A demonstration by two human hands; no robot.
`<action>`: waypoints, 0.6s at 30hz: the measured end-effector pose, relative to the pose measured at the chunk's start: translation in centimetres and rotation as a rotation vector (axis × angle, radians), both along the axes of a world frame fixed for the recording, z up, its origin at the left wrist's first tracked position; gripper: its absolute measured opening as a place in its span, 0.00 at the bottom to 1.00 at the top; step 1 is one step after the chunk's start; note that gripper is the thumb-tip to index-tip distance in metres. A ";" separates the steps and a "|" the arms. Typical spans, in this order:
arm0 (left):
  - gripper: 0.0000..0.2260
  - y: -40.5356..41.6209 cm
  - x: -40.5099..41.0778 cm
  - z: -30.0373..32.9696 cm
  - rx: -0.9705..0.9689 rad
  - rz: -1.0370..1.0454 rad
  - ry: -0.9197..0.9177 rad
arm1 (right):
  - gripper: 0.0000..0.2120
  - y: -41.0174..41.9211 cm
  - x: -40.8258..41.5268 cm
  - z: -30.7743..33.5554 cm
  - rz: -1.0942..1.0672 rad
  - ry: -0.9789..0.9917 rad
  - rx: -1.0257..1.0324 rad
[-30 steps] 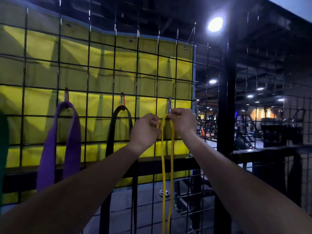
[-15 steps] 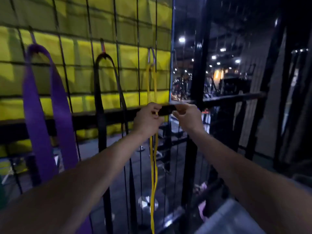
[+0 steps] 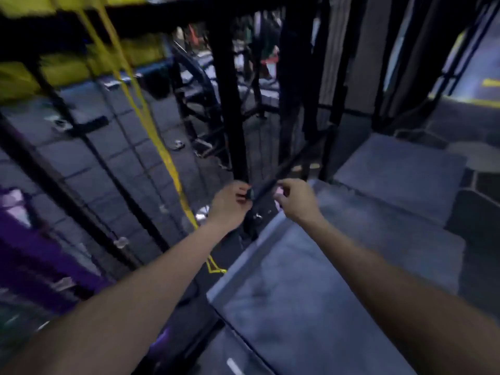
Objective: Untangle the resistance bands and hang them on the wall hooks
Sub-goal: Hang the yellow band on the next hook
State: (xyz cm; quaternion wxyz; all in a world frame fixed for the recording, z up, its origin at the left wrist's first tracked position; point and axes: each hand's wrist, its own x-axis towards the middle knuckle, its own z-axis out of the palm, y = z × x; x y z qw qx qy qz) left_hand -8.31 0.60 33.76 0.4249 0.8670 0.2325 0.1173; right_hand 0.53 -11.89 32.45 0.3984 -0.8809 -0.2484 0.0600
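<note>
My left hand (image 3: 230, 203) and right hand (image 3: 296, 197), mid-frame, are loosely curled; whether either grips anything, I can't tell. The yellow band (image 3: 151, 123) runs from upper left to the floor, hanging free; the purple band (image 3: 40, 255) sits lower left.

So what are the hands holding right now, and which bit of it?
The left hand pinches the end of a thin dark strap. The right hand has curled fingers beside it, but the blur hides whether it grips anything.

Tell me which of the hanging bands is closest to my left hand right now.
The yellow band: its thin strand runs down just beside the left hand. The wide purple band hangs far off at the left edge.
</note>
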 end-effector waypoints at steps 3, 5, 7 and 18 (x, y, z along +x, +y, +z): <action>0.15 -3.9 2.7 -5.3 -0.097 -0.038 0.090 | 0.11 -4.6 1.7 -5.5 -0.091 0.124 -0.122; 0.14 -6.4 4.7 -9.1 -0.134 -0.073 0.120 | 0.16 -7.7 2.8 -8.9 -0.133 0.202 -0.177; 0.15 -8.8 6.3 -12.7 -0.153 -0.125 0.186 | 0.18 -10.6 3.8 -12.3 -0.193 0.272 -0.208; 0.17 -15.6 13.2 -33.6 -0.046 -0.459 0.467 | 0.04 -21.7 7.4 -31.9 -0.551 0.554 -0.447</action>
